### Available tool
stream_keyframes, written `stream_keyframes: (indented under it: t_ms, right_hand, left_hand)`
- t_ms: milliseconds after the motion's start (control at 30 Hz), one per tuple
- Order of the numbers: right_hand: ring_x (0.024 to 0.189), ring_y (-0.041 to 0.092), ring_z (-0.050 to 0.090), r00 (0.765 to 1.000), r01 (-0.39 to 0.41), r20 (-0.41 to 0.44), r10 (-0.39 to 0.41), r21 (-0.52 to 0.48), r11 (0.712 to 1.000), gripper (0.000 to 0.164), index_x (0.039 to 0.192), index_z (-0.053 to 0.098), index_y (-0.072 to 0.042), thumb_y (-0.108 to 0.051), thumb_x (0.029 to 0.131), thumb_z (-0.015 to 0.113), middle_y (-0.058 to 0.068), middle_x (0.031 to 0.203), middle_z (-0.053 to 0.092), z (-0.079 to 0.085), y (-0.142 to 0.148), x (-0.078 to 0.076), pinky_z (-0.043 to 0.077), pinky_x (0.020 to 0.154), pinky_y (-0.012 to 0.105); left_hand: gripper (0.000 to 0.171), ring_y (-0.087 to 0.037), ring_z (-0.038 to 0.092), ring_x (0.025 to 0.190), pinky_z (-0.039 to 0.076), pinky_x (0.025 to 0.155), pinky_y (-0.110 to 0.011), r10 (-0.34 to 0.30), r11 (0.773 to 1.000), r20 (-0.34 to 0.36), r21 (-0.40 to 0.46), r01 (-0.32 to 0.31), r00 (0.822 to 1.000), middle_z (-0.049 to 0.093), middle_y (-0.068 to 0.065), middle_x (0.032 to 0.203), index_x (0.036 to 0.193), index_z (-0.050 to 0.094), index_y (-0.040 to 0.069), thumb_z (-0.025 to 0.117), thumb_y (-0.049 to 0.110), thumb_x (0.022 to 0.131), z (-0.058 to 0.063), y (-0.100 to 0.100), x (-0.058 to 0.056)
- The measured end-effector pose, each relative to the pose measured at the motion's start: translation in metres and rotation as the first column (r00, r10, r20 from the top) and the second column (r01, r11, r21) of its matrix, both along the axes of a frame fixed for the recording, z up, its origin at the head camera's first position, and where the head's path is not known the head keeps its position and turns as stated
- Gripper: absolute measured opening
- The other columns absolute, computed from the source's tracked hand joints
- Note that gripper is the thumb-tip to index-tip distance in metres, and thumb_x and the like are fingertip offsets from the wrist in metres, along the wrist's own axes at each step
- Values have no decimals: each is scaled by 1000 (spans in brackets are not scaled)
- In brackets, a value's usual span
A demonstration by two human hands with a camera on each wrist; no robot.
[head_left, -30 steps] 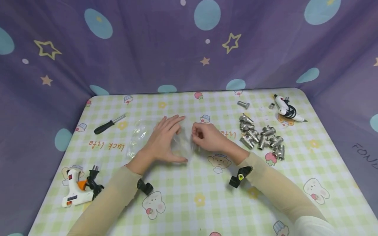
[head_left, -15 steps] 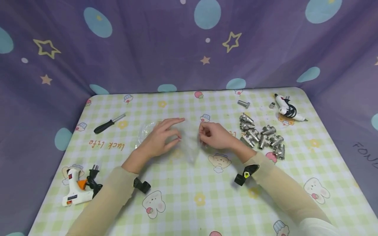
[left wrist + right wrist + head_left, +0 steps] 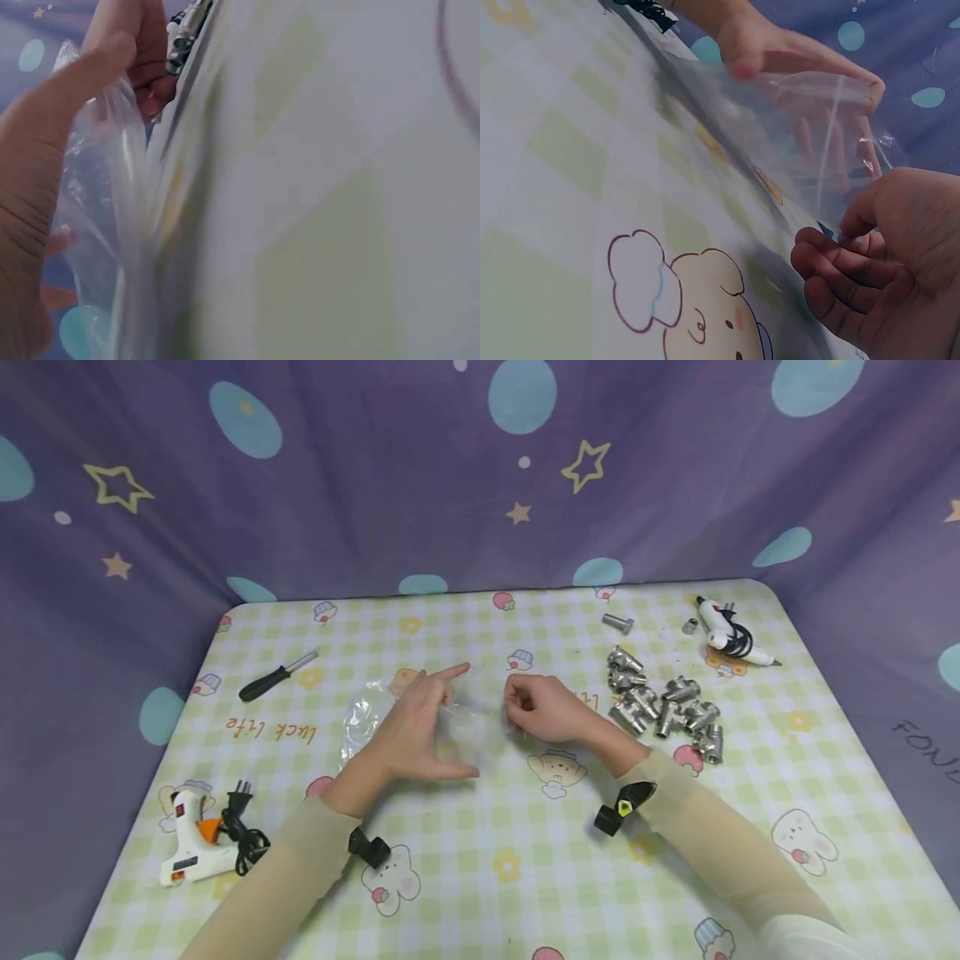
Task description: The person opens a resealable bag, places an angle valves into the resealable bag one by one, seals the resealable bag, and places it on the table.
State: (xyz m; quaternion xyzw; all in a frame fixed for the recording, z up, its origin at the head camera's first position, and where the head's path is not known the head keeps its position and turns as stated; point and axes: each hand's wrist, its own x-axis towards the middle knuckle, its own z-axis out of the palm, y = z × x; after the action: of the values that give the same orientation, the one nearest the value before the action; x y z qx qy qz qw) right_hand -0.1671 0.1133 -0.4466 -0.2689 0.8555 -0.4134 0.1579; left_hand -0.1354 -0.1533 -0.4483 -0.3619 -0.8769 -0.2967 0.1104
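A clear plastic bag (image 3: 468, 727) stretches between the two hands over the middle of the table. At its right edge, the right hand (image 3: 551, 710) pinches the plastic between thumb and fingertips, as the right wrist view also shows. The left hand (image 3: 412, 735) is at the bag's left part, thumb and fingers spread wide apart. Through the film (image 3: 795, 112) in the right wrist view, the left hand's fingers show behind the plastic, with the thumb nearer the table. Crinkled plastic lies left of the left hand, partly hidden by it.
Several metal tee fittings (image 3: 675, 706) lie in a pile at right, with a bolt (image 3: 618, 624) and a small metal piece (image 3: 690, 627) behind. One white glue gun (image 3: 735, 639) is at back right, another glue gun (image 3: 195, 852) at front left. A screwdriver (image 3: 264, 683) lies at left.
The right hand has shifted slightly right, holding the bag's edge. The left hand's fingers drew closer together half a second ago and are now spread wide again at the bag.
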Motion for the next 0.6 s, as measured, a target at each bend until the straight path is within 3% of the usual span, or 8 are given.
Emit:
stream_keyframes:
  t_ms: [67,133,233,300,433,600]
  right_hand:
    - [62,15,70,1000,-2,-1,2,-3,1000,16,89,61,-17,-13,104,58,2,73,74,0,-1,0,49,61,29]
    - [63,14,70,1000,-5,-6,5,-2,1000,16,89,61,-18,-13,104,58,1,73,75,0,-1,1,49,61,28]
    - [61,13,69,1000,-8,-16,8,-6,1000,16,89,62,-18,-13,104,59,1,73,75,1,-1,1,49,60,27]
    - [61,13,68,1000,-11,-17,11,-9,1000,16,89,63,-18,-14,104,59,3,73,74,2,-1,1,49,60,28]
    - [63,14,68,1000,11,-19,-11,-5,1000,12,95,68,-16,-17,106,62,3,78,74,4,4,0,52,65,29]
    - [78,15,68,988,122,-99,-118,37,992,7,102,72,-12,-17,102,68,3,89,75,13,26,-11,58,79,34]
  left_hand:
    - [92,-35,61,130,40,118,-71,15,1000,-36,4,-14,999,49,-16,162,112,38,10,97,54,57,-4,2,0]
    - [101,-35,58,133,45,116,-65,20,999,-46,35,-18,999,49,-18,161,127,39,5,97,49,57,-7,3,0]
    - [129,-36,56,135,47,115,-56,32,996,-2,80,-32,999,47,-20,161,156,27,0,98,43,57,-9,3,-1]
    - [139,-34,56,130,46,114,-54,51,996,42,77,-54,998,49,-17,160,164,21,3,98,44,56,-9,2,-1]
    - [130,-32,57,129,42,117,-54,79,997,88,19,-81,993,58,-14,152,166,33,10,95,48,59,-7,2,-1]
    - [122,-30,56,131,39,122,-58,81,997,84,-15,-80,993,62,-12,146,163,40,12,93,50,60,-3,2,0]
